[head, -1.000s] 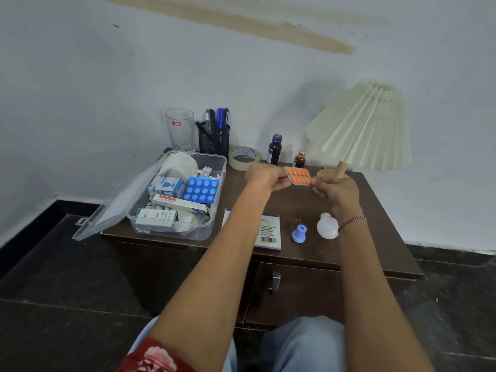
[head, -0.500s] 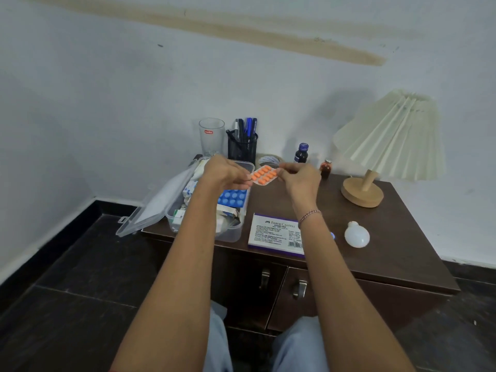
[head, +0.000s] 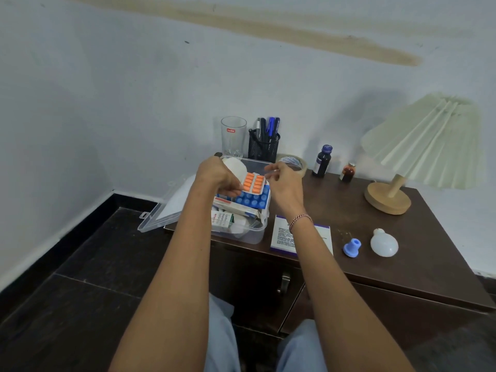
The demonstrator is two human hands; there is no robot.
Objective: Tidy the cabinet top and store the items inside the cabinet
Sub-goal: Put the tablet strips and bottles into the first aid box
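Since it is only a thin card of foil and plastic, the orange strip (head: 253,183) should weigh next to nothing and flex a little if bent, so it wants a light pinch at an edge rather than a squeeze across the blisters, which could pop a tablet through the backing. The left hand (head: 218,176) holds it just that way, its grip closed on the near left edge, with the strip tilted over the open box (head: 251,236), just above the blue strip (head: 253,198) that lies on top of the cartons inside. The right hand (head: 284,183) hangs beside the strip's right edge with its fingers loosely spread and apart from it, gripping nothing. My guess is that the strip is about to be laid flat on the blue one; being smooth foil on smooth foil, it may slide, so setting it down level seems wiser than dropping it. The box is clear plastic, already well filled, its lid (head: 171,208) hinged open to the left over the counter (head: 357,208) edge. It will likely be the heavier, stiffer load and best lifted by both sides. The bulb (head: 383,242) looks fragile and wants a gentle cupped hold.
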